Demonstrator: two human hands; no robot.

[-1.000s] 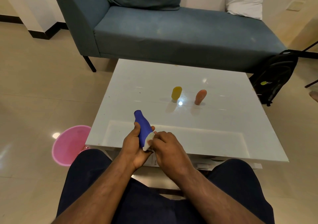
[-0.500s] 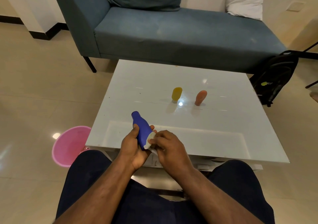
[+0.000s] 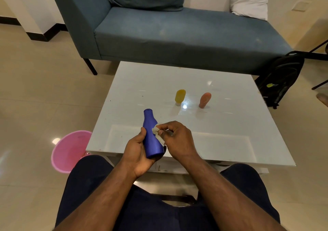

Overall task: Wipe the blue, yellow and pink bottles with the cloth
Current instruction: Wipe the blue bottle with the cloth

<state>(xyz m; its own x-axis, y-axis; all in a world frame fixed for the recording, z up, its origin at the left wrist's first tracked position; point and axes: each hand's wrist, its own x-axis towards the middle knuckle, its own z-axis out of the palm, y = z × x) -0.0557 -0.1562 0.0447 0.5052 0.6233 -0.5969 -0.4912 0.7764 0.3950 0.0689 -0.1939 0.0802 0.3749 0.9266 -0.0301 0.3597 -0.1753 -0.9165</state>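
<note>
My left hand (image 3: 137, 152) grips the lower half of the blue bottle (image 3: 151, 135), which tilts with its neck up and to the left over the table's near edge. My right hand (image 3: 177, 140) pinches a small white cloth (image 3: 157, 132) against the bottle's right side at mid-height. The yellow bottle (image 3: 180, 97) and the pink bottle (image 3: 205, 100) stand cap-down side by side near the middle of the white table (image 3: 230, 124), well beyond both hands.
A pink bucket (image 3: 69, 151) stands on the floor left of the table. A blue sofa (image 3: 177, 30) with a white pillow (image 3: 250, 0) is behind the table. A black backpack (image 3: 282, 78) leans at the right. My knees are under the table's near edge.
The right hand has slid the cloth from the bottle's base up to its middle. The blue bottle's neck has swung slightly left and more of its base shows.
</note>
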